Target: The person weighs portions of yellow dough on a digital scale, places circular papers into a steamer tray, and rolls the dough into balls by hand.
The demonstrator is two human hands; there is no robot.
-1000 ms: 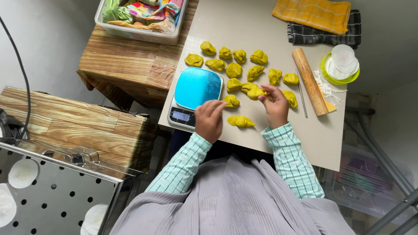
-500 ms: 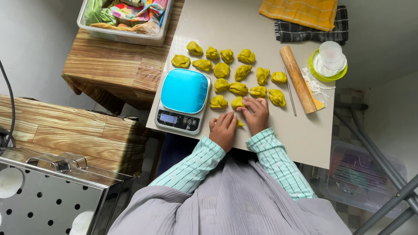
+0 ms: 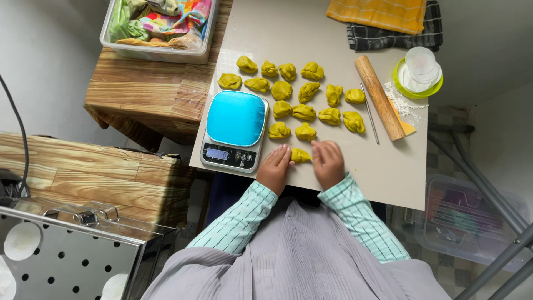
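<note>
At the far left you have a perforated metal panel (image 3: pixel 61 261) and a wood-grain bench (image 3: pixel 94 172), with a clear tub of coloured wrappers (image 3: pixel 158 28) up on the wooden side table (image 3: pixel 144 89).

Next comes your kitchen scale (image 3: pixel 234 129) with its blue top, bare, standing at the near left corner of the pale work board (image 3: pixel 388 178).

Your left hand (image 3: pixel 275 169) lies just right of the scale, fingers curled toward the yellow-green dough piece (image 3: pixel 300 156). Your right hand (image 3: pixel 328 162) meets it from the other side. Both seem to pinch or press that lump between the fingertips, though the fingers hide the contact, so I cannot be sure how firmly.

Judging by the board, you are well along: rows of portioned dough lumps (image 3: pixel 305 91) already sit beyond your hands, close together. No big unportioned mass of dough shows anywhere, so little may be left.

The piece in hand looks small, soft and creased, the same dull mustard-green as the others.

Further right lie a wooden rolling pin (image 3: pixel 380 97), a thin metal skewer (image 3: pixel 370 114), a green-rimmed dish (image 3: pixel 417 78) with spilled flour beside it, and folded cloths (image 3: pixel 388 19) at the far edge.
</note>
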